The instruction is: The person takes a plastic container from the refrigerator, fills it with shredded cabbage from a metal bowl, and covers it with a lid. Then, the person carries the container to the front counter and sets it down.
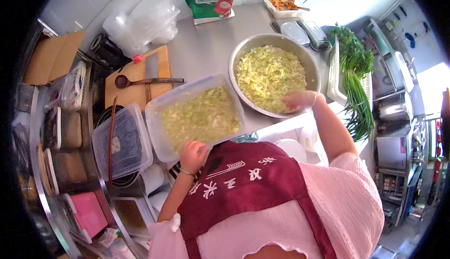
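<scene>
A wide metal bowl (233, 78) holds a mass of shredded cabbage (269, 71). My right hand (297, 100) is at the bowl's near right side, over the cabbage, its fingers smeared by motion. Left of the bowl, a clear plastic container (154, 132) is tilted toward me, with more shredded cabbage (201, 118) inside, looking wet. My left hand (193, 156) grips the container's near rim, fingers closed over the edge.
A wooden cutting board (164, 62) bears a dark ladle (154, 80) and a cleaver. A clear lid (122, 142) lies at left with chopsticks (112, 137). Green onions (358, 99) hang from a white basket (333, 78) at right. A green bag (206, 6) stands behind.
</scene>
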Demonstrator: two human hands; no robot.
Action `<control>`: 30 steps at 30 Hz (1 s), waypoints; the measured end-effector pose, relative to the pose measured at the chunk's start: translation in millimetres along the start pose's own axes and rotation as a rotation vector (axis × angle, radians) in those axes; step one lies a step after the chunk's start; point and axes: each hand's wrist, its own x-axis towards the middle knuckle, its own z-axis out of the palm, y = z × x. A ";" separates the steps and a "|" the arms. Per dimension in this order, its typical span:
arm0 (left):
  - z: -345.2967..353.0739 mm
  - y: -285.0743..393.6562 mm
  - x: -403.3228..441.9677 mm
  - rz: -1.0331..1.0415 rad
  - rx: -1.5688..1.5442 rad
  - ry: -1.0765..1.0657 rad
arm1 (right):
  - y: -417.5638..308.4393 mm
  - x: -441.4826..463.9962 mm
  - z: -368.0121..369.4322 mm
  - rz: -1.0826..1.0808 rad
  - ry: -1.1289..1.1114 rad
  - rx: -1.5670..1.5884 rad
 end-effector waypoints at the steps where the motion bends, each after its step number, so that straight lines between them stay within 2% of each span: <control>1: 0.1 1.3 2.0 -0.005 0.002 -0.005 | -1.7 1.1 -5.9 0.023 0.295 0.279; 3: -0.7 5.6 6.0 -0.023 0.019 0.029 | -6.4 15.4 -22.4 0.162 0.624 0.536; 4: -0.4 6.7 7.9 -0.030 0.024 0.028 | -10.0 29.0 -37.0 0.275 0.658 0.509; 5: -0.1 7.4 9.3 -0.021 0.033 0.040 | -10.5 42.6 -47.4 0.266 0.655 0.513; 7: 5.4 17.5 14.5 -0.028 0.056 0.052 | 2.0 61.9 -61.4 0.566 0.469 0.306; 11: 5.5 16.8 13.0 -0.066 0.127 0.021 | 38.0 117.5 -49.8 0.488 0.353 0.311; 14: 13.3 9.7 8.8 -0.079 0.119 0.022 | 29.7 127.7 -46.1 0.362 0.231 0.287; 16: 14.7 9.1 8.4 -0.090 0.120 0.013 | -7.2 111.0 -57.6 0.364 0.128 0.098; 20: 12.8 14.3 16.0 -0.062 0.121 0.031 | -24.4 108.1 -46.0 0.404 0.196 0.096; 24: 11.7 13.7 15.4 -0.067 0.129 0.027 | -9.5 116.2 -32.4 0.421 0.168 0.181; 26: 12.1 12.8 13.9 -0.074 0.121 0.026 | 3.2 127.1 -15.6 0.393 0.227 0.166; 30: 7.2 6.8 11.2 -0.071 0.116 0.024 | -12.3 109.5 -42.1 0.346 0.249 0.277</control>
